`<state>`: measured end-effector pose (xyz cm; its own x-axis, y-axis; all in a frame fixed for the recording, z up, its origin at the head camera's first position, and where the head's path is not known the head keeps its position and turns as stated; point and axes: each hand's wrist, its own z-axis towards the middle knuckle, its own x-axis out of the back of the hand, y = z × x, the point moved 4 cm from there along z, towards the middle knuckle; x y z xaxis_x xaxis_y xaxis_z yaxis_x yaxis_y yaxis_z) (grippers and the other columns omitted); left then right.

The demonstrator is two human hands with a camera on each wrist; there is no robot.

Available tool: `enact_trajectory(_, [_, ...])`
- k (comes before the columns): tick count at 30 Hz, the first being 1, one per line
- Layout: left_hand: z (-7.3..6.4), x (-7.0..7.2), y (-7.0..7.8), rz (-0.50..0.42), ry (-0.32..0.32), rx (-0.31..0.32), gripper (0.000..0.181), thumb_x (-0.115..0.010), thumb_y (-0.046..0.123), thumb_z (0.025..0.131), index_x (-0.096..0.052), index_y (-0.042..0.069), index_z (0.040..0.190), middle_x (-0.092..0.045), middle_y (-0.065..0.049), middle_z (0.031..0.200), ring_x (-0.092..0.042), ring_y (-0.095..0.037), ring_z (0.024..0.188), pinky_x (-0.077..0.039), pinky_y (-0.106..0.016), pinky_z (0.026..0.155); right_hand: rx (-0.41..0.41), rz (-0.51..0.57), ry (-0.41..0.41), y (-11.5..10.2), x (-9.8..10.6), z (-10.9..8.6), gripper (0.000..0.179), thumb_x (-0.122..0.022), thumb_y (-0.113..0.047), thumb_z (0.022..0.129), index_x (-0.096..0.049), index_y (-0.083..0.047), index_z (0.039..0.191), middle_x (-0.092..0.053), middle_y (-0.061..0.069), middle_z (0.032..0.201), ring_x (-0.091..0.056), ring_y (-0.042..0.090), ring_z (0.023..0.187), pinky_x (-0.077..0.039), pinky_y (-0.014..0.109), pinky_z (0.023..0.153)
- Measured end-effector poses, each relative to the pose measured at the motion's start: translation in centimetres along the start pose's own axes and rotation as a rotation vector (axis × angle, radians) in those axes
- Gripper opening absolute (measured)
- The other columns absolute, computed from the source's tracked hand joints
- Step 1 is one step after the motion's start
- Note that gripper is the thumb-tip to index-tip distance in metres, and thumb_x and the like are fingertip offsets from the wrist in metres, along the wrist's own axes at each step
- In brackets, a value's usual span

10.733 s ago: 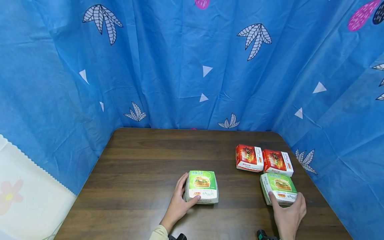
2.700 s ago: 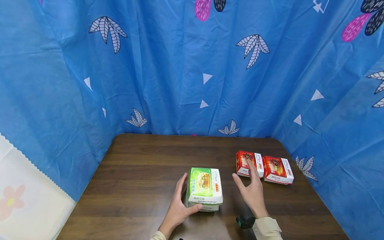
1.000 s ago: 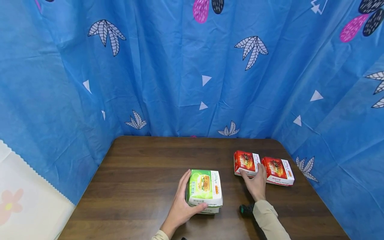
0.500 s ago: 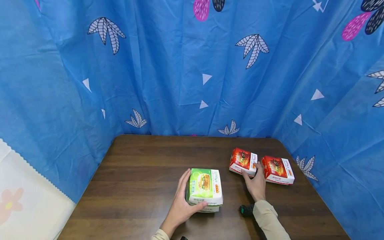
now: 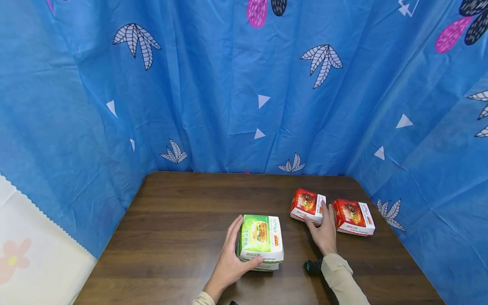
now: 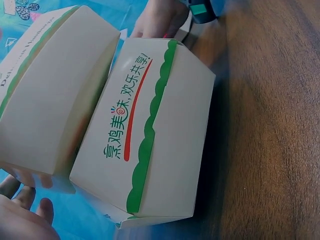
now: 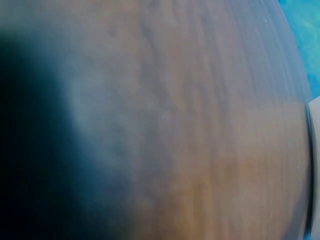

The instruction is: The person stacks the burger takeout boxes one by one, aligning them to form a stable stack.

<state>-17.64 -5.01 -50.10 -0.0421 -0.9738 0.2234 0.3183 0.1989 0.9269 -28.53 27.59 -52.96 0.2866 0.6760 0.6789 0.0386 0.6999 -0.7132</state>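
Observation:
Two green-and-white hamburger boxes stand stacked left of the right hand; the upper green box (image 5: 260, 237) lies over the lower green box (image 6: 130, 130). My left hand (image 5: 231, 263) grips the upper box, thumb on its near side and fingers along its left. In the left wrist view its fingers (image 6: 25, 195) show at the upper box's end. Farther right, my right hand (image 5: 324, 232) holds a red hamburger box (image 5: 306, 204) at its near right corner, thumb on the near face and fingers on the right side. The right wrist view shows mostly blurred wood, with neither hand visible.
A second red hamburger box (image 5: 353, 216) lies just right of the right hand, near the table's right edge. The brown wooden table (image 5: 183, 220) is backed by a blue patterned curtain (image 5: 213, 84). White flowered cloth (image 5: 34, 250) hangs at the left.
The green box the right hand held at the right is now atop the other green box. That hand has since moved to the red box, which has shifted left and turned slightly.

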Motion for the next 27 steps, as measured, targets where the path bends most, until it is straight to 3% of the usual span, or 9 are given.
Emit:
enact_trajectory(4, [0.0,0.0,0.0,-0.004,0.000,-0.007,0.114,-0.093,0.043,0.073,-0.026,0.028,0.164,-0.021,0.013,0.169,-0.024,-0.027,0.155,-0.028,-0.065,0.116,-0.013,-0.033,-0.063,0.1,0.0,0.1,0.095,-0.071,-0.039,0.097,-0.013,-0.013,0.167,0.003,0.027,0.171,-0.006,0.049,0.156,-0.016,0.069,0.121])
enact_trajectory(10, [0.1,0.1,0.0,-0.009,-0.006,0.015,0.112,-0.092,0.045,0.073,-0.027,0.032,0.163,-0.021,0.016,0.169,-0.025,-0.023,0.155,-0.028,-0.063,0.118,0.007,-0.049,-0.119,0.0,-0.3,0.2,0.092,-0.070,-0.041,0.098,-0.017,-0.010,0.166,-0.002,0.028,0.170,-0.014,0.053,0.153,-0.020,0.069,0.120])
enact_trajectory(27, [-0.1,0.2,0.0,0.012,0.005,0.013,0.109,-0.093,0.045,0.072,-0.030,0.035,0.161,-0.023,0.016,0.168,-0.027,-0.021,0.154,-0.030,-0.059,0.118,0.029,-0.033,-0.089,0.1,-0.4,-0.8,0.080,-0.073,-0.032,0.097,-0.031,-0.016,0.163,-0.017,0.025,0.169,-0.028,0.053,0.148,-0.028,0.066,0.118])
